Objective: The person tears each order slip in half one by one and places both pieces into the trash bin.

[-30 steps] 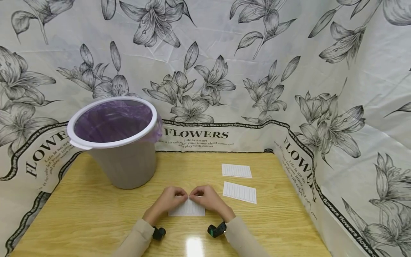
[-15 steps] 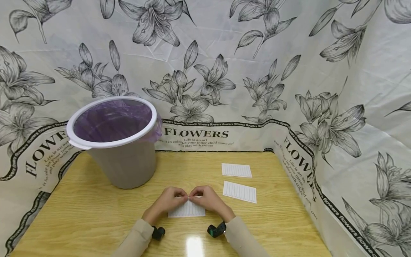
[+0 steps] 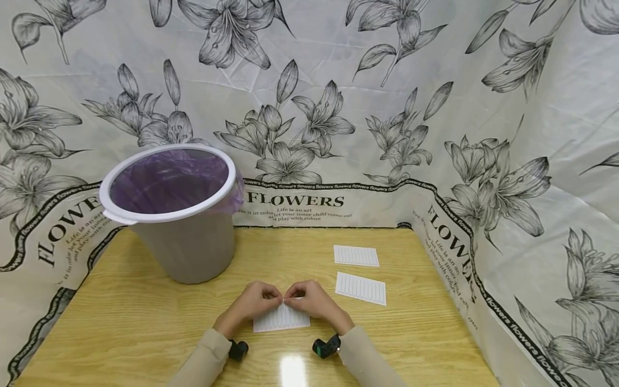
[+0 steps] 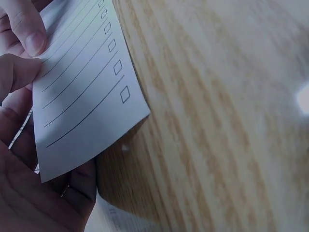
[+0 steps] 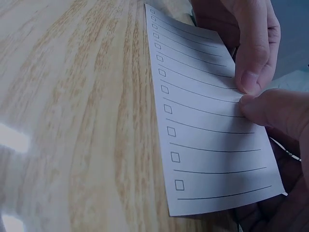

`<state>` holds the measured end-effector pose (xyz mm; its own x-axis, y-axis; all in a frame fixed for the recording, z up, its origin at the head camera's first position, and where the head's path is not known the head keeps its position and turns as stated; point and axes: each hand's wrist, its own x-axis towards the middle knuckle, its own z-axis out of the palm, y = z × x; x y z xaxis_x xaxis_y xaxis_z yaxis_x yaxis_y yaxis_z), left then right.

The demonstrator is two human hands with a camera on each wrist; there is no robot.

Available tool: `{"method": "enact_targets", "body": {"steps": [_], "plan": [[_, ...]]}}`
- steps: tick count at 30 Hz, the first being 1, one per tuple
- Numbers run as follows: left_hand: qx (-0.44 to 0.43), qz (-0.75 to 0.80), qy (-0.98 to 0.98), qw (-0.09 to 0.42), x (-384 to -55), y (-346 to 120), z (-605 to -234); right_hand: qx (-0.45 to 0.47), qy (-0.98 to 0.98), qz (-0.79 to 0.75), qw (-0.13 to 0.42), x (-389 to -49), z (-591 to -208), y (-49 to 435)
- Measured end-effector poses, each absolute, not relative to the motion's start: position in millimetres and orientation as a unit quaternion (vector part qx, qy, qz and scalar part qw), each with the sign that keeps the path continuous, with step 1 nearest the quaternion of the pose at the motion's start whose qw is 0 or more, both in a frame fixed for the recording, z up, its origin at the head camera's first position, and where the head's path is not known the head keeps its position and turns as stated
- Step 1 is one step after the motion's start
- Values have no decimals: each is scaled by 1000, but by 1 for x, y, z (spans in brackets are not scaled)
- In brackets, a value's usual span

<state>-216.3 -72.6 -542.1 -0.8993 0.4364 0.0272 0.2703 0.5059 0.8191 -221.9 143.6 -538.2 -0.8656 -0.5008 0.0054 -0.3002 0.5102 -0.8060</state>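
Observation:
A white lined paper slip with a row of small checkbox squares [image 3: 282, 318] is held at its far long edge by both hands, near the table's front. My left hand [image 3: 258, 299] pinches that edge at the middle, thumb on the printed face and fingers behind. Right beside it my right hand [image 3: 309, 299] pinches the same edge, the two thumb tips almost meeting. In the right wrist view the paper slip [image 5: 207, 130] bends slightly, its checkbox edge low at the wood. The left wrist view shows the paper slip's corner [image 4: 96, 116] lifted over the table.
Two more lined paper slips lie on the table at the right, a nearer one [image 3: 360, 288] and a farther one [image 3: 356, 256]. A grey bin [image 3: 193, 252] with a white rim and purple liner stands at the back left. Flower-printed cloth [image 3: 300, 204] walls the back and sides.
The near edge of the held paper slip has shifted slightly toward the table's front. Both hands keep their pinch in nearly the same place.

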Motion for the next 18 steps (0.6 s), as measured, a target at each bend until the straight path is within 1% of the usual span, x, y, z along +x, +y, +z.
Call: {"method": "enact_targets", "body": {"steps": [18], "plan": [[191,465,856,122,-219,-76,-540,-230,856,-447,121,-221,-545,145]]}}
